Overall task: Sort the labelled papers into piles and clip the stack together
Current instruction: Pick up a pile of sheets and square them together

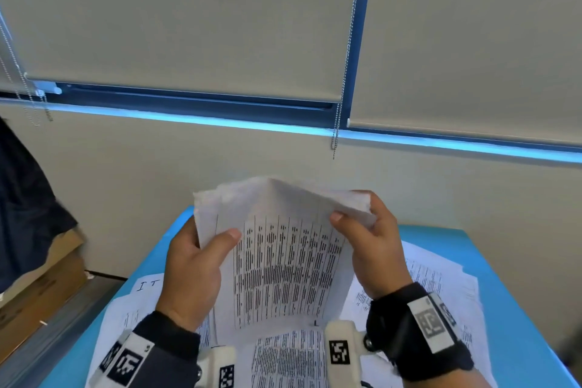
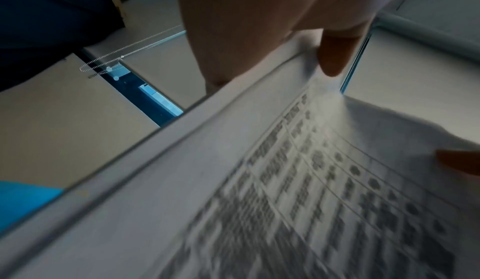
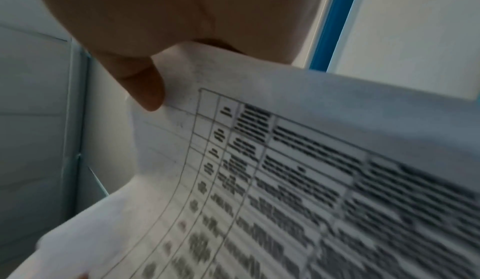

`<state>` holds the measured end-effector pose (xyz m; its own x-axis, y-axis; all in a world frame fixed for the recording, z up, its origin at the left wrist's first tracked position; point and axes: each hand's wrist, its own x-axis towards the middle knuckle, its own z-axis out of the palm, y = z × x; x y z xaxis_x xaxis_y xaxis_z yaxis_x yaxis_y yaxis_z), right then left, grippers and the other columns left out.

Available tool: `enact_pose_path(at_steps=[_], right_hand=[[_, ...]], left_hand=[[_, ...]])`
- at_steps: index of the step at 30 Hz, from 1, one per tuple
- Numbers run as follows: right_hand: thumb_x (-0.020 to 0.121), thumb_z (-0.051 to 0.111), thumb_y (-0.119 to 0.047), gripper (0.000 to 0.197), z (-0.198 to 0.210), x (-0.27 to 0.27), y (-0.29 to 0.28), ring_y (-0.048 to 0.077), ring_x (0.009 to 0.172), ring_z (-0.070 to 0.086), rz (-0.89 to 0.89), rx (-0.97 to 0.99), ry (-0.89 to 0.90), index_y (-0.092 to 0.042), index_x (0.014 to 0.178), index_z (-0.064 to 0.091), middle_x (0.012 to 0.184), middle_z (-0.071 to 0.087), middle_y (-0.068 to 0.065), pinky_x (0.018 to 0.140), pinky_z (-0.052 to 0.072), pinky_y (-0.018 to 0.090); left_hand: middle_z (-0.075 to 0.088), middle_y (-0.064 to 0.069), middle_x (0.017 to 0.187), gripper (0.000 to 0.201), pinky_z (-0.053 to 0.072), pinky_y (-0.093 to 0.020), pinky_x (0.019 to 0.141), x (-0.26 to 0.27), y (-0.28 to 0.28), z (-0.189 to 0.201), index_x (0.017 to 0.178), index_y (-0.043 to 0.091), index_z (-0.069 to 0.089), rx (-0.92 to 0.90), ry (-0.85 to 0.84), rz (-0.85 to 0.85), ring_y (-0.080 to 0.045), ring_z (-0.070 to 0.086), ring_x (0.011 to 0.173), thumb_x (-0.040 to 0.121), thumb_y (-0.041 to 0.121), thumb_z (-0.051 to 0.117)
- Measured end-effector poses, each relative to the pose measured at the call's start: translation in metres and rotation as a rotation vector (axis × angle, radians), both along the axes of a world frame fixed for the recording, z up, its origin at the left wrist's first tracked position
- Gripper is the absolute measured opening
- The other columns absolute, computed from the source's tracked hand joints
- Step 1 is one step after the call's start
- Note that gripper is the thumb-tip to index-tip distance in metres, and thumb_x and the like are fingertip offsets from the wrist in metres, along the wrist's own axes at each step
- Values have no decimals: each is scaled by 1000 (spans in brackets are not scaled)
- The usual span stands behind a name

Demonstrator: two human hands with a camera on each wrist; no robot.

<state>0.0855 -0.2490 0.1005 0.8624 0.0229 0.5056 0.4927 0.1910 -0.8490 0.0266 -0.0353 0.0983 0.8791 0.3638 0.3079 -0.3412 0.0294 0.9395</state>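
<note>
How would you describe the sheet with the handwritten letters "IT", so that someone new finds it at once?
Start at the blue table under the window, which is covered with printed papers. Look to its left side, just beyond the left hand that holds up a sheaf. The sheet lies flat there, and its visible corner is blank except for the handwritten "IT", while its neighbours show dense printed tables.

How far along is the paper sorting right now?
Partly done: printed sheets already lie spread on the blue table, one marked "IT". In hand: the left hand and right hand hold a stack of papers upright. Left: finishing the piles and clipping; no clip visible.
</note>
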Motion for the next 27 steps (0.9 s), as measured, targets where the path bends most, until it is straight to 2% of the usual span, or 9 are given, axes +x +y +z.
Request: enact_pose_path(at_steps=[4, 7, 12, 14, 16, 18, 20, 22, 27], right_hand=[[71, 67, -15, 7, -6, -2, 3, 10, 63, 51, 6, -99, 20, -17, 75, 61, 66, 57, -9, 60, 42, 21], [72, 66, -13, 11, -5, -2, 8, 11, 58, 45, 5, -100, -9, -18, 68, 58, 59, 50, -7, 54, 37, 21], [67, 64, -8, 25, -26, 4, -1, 16, 71, 61, 83, -80, 154, -29, 78, 72, 72, 68, -3, 68, 50, 28], [68, 64, -11, 27, -48, 2, -2, 18, 76, 67, 103, -197, 277, -30, 84, 74, 80, 74, 2, 74, 55, 37], [76, 66, -19, 12, -68, -2, 3, 22, 77, 67, 66, -355, 336, -23, 86, 70, 81, 72, 5, 77, 55, 43], [88, 64, -18, 4, -80, -7, 11, 22, 75, 64, 26, -397, 372, -21, 87, 66, 78, 67, 3, 74, 54, 38], [92, 60, -16, 9, -81, -10, 19, 20, 74, 62, -23, -341, 346, -25, 91, 64, 78, 66, 2, 70, 52, 32], [91, 60, -18, 10, -76, -11, 24, 20, 80, 65, -82, -273, 270, -25, 98, 64, 88, 69, 8, 71, 52, 28], [80, 59, -26, 17, -90, -15, 26, 12, 80, 64, -117, -284, 268, -26, 97, 63, 89, 69, 3, 73, 58, 31]], left_hand=[[77, 7, 93, 26, 52, -37, 85, 4, 1, -5, 88, 38, 77, 87, 61, -27, -14, 71, 92, 70, 21, 71], [77, 9, 90, 19, 53, -37, 85, 8, -1, -3, 91, 25, 74, 76, 53, 15, -11, 70, 88, 81, 9, 71], [77, -4, 89, 22, 53, -40, 80, 12, 15, -25, 97, 14, 70, -84, 154, -15, -25, 69, 87, 86, -3, 62], [77, -8, 92, 20, 52, -41, 80, 13, 23, -51, 96, 13, 70, -134, 259, -47, -28, 69, 88, 77, 8, 72], [78, -7, 93, 39, 51, -45, 88, 13, 26, -78, 96, 14, 72, -82, 380, -67, -30, 69, 96, 60, 29, 79], [76, -5, 91, 28, 50, -42, 91, 12, 21, -94, 89, 17, 72, 25, 425, -46, -33, 67, 100, 69, 35, 80], [73, -3, 88, 7, 48, -30, 78, 13, 16, -97, 85, 18, 70, 101, 395, 23, -29, 66, 95, 88, 23, 70], [72, 0, 88, 6, 44, -24, 70, 12, 12, -92, 92, 17, 70, 123, 320, 82, -20, 64, 90, 92, 16, 64], [75, 2, 88, 8, 49, -34, 81, 12, 8, -109, 89, 21, 71, 48, 344, 73, -20, 67, 90, 87, 13, 70]])
